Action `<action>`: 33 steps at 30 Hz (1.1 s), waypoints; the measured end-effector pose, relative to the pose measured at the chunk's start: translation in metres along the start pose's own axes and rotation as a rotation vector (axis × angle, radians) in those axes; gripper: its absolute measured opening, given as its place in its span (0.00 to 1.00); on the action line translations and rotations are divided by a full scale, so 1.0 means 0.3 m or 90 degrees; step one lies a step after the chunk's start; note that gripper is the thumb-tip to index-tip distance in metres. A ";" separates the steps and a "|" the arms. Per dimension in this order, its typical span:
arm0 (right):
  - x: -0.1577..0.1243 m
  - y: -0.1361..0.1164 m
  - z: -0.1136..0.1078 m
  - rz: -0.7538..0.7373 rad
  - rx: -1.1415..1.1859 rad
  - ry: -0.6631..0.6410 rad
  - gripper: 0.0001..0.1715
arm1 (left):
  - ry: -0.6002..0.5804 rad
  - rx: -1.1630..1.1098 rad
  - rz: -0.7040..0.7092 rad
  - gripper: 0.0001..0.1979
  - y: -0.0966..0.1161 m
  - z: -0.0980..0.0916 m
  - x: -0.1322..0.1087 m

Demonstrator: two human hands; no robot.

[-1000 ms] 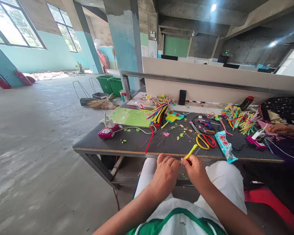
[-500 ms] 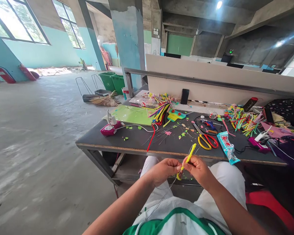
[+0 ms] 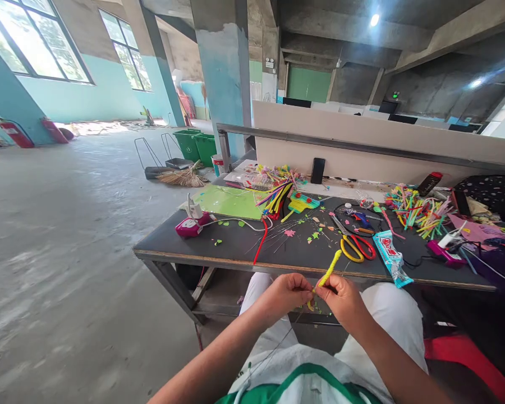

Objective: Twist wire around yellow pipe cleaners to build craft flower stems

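Yellow fuzzy strip [image 3: 331, 269] was positioned between both hands, by the near edge of the desk [image 3: 235, 246]. The grip of the right hand [image 3: 344, 297] was closed on its middle; that of the left hand [image 3: 291, 293] pinched its lower part. Its long axis slanted up and rightward, free end toward the scissors [image 3: 347, 235].

Left fingers [image 3: 302, 281], right fingers [image 3: 335, 285] | pinching yellow stem [image 3: 331, 268] (tilted) | scissors [image 3: 348, 233] on table [image 3: 235, 245]

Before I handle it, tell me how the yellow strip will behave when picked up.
The yellow strip is probably light, being so slim. It seems fairly stiff, as its upper end juts past the right hand without visibly drooping.
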State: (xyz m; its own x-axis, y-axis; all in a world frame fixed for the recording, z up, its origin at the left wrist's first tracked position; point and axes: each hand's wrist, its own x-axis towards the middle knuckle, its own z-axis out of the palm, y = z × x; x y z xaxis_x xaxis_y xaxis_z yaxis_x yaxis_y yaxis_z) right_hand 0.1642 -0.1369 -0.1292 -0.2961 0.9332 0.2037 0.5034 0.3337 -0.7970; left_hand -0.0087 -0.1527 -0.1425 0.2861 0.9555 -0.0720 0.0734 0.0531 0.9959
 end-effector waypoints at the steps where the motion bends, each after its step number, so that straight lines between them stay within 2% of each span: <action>1: -0.001 -0.002 0.000 0.002 -0.025 0.002 0.08 | 0.007 0.025 0.006 0.08 -0.002 -0.001 0.004; 4: -0.001 -0.010 -0.002 -0.007 -0.077 -0.009 0.08 | -0.010 0.070 0.004 0.05 -0.003 -0.006 0.014; 9: -0.001 -0.009 -0.004 -0.018 -0.085 -0.034 0.09 | -0.125 -0.011 -0.027 0.12 -0.007 -0.021 0.024; 12: -0.002 0.004 -0.003 -0.015 -0.095 -0.041 0.09 | -0.142 -0.003 -0.029 0.13 -0.022 -0.032 0.032; 14: -0.002 0.013 0.000 -0.015 -0.119 -0.037 0.08 | -0.114 0.092 -0.021 0.10 -0.030 -0.033 0.037; 16: -0.002 0.019 0.007 -0.027 -0.155 -0.032 0.08 | -0.068 0.247 0.009 0.07 -0.030 -0.023 0.037; 19: -0.005 0.021 0.022 -0.049 -0.217 -0.025 0.07 | 0.043 0.504 0.093 0.01 -0.020 0.015 0.027; 21: -0.008 0.018 0.032 -0.064 -0.262 -0.018 0.07 | 0.117 0.635 0.139 0.04 -0.011 0.044 0.018; 23: -0.011 0.017 0.035 -0.078 -0.304 -0.005 0.07 | 0.152 0.718 0.164 0.07 -0.004 0.057 0.013; 26: -0.008 0.024 0.018 -0.077 -0.352 0.036 0.07 | 0.174 0.766 0.140 0.11 0.002 0.032 0.010; 29: 0.001 0.039 -0.011 -0.054 -0.350 0.078 0.07 | 0.203 0.745 0.102 0.13 0.011 -0.016 -0.003; 31: 0.005 0.044 -0.021 -0.038 -0.313 0.093 0.09 | 0.244 0.697 0.171 0.16 0.020 -0.025 -0.018; 33: 0.007 0.040 -0.018 -0.020 -0.263 0.102 0.09 | 0.281 0.622 0.280 0.16 0.027 -0.005 -0.032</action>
State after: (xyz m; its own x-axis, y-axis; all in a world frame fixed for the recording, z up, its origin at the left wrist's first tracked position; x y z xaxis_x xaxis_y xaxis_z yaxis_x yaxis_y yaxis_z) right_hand 0.1739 -0.1302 -0.1353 -0.2037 0.9195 0.3362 0.7875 0.3579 -0.5018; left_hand -0.0123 -0.1609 -0.1336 0.1261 0.8642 0.4871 0.8123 -0.3718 0.4494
